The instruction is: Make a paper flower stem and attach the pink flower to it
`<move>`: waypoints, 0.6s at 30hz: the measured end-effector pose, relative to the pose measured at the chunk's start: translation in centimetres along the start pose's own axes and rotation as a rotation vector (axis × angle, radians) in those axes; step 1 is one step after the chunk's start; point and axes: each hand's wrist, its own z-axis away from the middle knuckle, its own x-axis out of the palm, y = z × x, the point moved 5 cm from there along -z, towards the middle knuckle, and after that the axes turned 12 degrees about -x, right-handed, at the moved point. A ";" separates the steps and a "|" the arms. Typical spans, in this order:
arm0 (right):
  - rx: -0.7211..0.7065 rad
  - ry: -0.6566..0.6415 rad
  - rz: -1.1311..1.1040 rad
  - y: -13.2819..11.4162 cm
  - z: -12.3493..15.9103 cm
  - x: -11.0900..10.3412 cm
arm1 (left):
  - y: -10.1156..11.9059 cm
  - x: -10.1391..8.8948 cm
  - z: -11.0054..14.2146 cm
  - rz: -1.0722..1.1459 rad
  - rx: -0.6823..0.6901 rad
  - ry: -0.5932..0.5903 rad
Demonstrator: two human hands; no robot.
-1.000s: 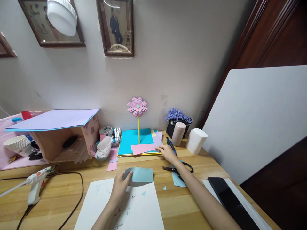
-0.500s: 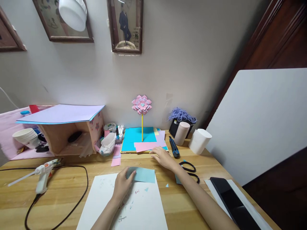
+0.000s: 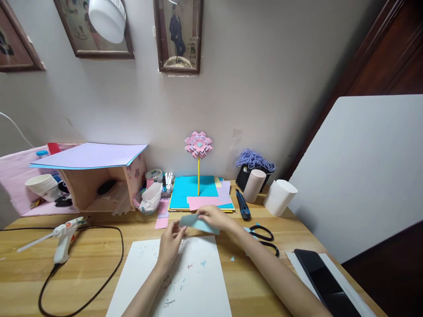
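Note:
A light blue-green strip of paper (image 3: 194, 222) is raised just above the far edge of a marked white sheet (image 3: 194, 281). My left hand (image 3: 171, 244) pinches its left end between thumb and fingers. On its upper edge, my right hand (image 3: 214, 216) is closed, the fingertips partly hidden by the hand itself. A small blue paper scrap (image 3: 203, 263) lies on the white sheet. Beyond the hands, a pink strip of paper (image 3: 201, 202) rests on a stack of coloured paper (image 3: 185, 187). Black-handled scissors (image 3: 264, 233) lie by my right forearm, their blades partly covered.
A hot glue gun (image 3: 64, 240) with a looping cord lies left. Behind are a pink box (image 3: 135, 182), a paper flower (image 3: 198, 144) on a yellow stick, a blue cutter (image 3: 243, 204) and paper rolls (image 3: 280, 197). A phone (image 3: 325, 281) lies right.
My right hand has moved left and nearer, from beside the pink paper onto the blue-green paper. That paper has risen off the white sheet and tilted. The view has shifted slightly.

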 end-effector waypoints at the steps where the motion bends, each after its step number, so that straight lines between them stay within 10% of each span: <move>1: 0.019 0.023 0.034 1.1 -0.7 -1.6 | 0.8 -0.2 -0.9 0.005 0.024 0.050; 8: 0.174 0.067 0.284 9.6 -6.6 -11.2 | 8.7 3.1 -9.9 -0.101 0.284 0.181; 18: 0.187 -0.063 0.468 12.4 -11.0 -12.3 | 9.5 7.8 -20.8 0.111 0.083 0.170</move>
